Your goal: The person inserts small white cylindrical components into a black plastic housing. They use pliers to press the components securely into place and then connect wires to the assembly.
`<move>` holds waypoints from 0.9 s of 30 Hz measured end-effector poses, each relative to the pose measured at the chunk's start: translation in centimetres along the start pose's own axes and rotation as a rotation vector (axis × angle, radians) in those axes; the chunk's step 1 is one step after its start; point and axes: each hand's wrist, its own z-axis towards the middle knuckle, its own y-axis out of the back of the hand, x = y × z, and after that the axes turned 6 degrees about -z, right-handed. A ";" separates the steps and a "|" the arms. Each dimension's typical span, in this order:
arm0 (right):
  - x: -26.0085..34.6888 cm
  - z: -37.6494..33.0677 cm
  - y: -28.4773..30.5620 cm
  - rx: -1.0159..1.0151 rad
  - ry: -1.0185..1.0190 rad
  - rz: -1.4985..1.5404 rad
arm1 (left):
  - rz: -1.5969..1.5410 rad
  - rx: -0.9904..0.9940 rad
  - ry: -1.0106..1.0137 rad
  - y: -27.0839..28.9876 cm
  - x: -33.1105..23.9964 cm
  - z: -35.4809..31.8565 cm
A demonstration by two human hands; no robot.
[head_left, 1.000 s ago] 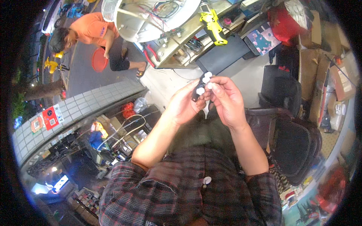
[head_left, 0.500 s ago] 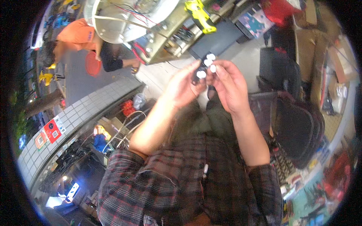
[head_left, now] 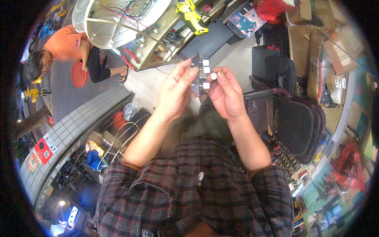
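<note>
My left hand point(head_left: 173, 93) grips a dark, narrow switch strip point(head_left: 198, 90) upright, its thumb and fingers pressed on the near edge. Three white push-button caps point(head_left: 206, 70) stick out from the strip's right side, with a gap between the middle and lowest ones. Beside that gap, a separate white button cap point(head_left: 213, 76) is pinched between the thumb and fingers of my right hand point(head_left: 229, 96). Whether this cap touches the strip, I cannot tell. Beyond my hands at the upper left lies a large white fan housing point(head_left: 108, 37) with loose wires and exposed parts.
A yellow-green power tool point(head_left: 192, 17) lies on the cluttered bench at the top. Red-handled pliers point(head_left: 128, 61) hang near its corner. To the right stands a black mesh chair point(head_left: 298, 122). A crouching person in an orange shirt point(head_left: 65, 43) holds a red round object point(head_left: 79, 76) outside.
My view has shifted, so the surroundings sit further left. The strip has turned from slanted to upright, its caps now facing right. My right hand still pinches the loose cap.
</note>
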 end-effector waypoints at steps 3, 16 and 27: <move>-0.1 -0.4 -0.5 0.050 0.000 -0.025 | 0.042 -0.003 -0.021 -0.3 0.2 -0.4; -0.6 -0.6 -1.2 0.029 0.061 -0.128 | -0.025 -0.042 -0.010 0.1 0.3 -1.1; -1.3 -0.6 -1.4 -0.026 0.102 -0.209 | -0.073 -0.101 0.032 0.4 0.6 -1.1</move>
